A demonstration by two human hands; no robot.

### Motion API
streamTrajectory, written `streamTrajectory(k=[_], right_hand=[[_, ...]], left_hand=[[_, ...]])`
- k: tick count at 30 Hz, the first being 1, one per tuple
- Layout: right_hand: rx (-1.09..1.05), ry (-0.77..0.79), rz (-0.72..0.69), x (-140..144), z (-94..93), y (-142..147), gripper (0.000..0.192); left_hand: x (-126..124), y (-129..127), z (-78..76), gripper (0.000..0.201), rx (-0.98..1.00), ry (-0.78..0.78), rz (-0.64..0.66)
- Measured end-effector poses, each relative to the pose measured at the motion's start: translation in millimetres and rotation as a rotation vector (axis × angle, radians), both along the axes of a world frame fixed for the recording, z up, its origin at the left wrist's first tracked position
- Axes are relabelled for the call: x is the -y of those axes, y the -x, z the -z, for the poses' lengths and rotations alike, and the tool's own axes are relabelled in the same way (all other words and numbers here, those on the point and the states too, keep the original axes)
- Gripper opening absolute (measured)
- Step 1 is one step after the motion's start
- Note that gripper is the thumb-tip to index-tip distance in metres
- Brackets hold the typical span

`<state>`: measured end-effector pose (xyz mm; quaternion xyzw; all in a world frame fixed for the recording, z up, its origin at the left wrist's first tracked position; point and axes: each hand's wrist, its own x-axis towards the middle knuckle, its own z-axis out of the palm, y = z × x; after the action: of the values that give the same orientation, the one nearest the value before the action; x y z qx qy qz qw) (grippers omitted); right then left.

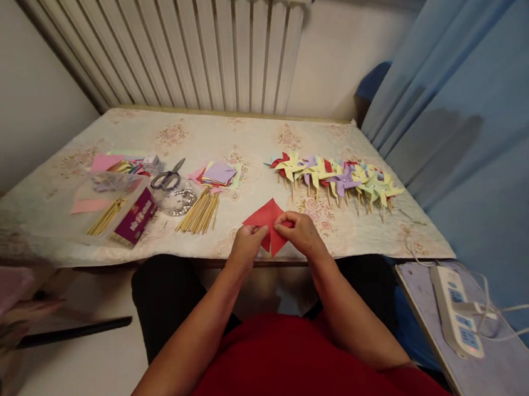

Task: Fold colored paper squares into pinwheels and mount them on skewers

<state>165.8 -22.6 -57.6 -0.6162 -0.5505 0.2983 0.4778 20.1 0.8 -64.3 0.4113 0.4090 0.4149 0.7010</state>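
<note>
A red square of paper [266, 213], slit from its edge, is held over the table's near edge. My left hand [247, 245] pinches it on the left side, fingers closed. On the right, my right hand [302, 232] grips the same paper between thumb and fingers. Left of the hands lie a bundle of thin wooden sticks [199, 214] and a stack of coloured paper squares [218, 173]. Finished paper pinwheels [345, 181] in yellow, purple and red rest in a row at the right.
Scissors [168, 178] lie by a clear dish of small shiny pieces [177, 202]. A purple-and-white box [132, 218] with sticks and paper stands further left. A white power strip [457, 313] with cables sits on a side surface at lower right, beside a blue curtain [485, 137].
</note>
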Motion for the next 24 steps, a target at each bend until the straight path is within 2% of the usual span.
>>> streamTrajectory(k=[14, 24], right_hand=[[0.034, -0.008, 0.012, 1, 0.0, 9, 0.007], [0.127, -0.015, 0.021, 3, -4.0, 13, 0.011]], left_hand=[[0, 5, 6.0, 0.019, -0.062, -0.031, -0.008], [1, 5, 5.9, 0.03, -0.056, -0.057, -0.013]])
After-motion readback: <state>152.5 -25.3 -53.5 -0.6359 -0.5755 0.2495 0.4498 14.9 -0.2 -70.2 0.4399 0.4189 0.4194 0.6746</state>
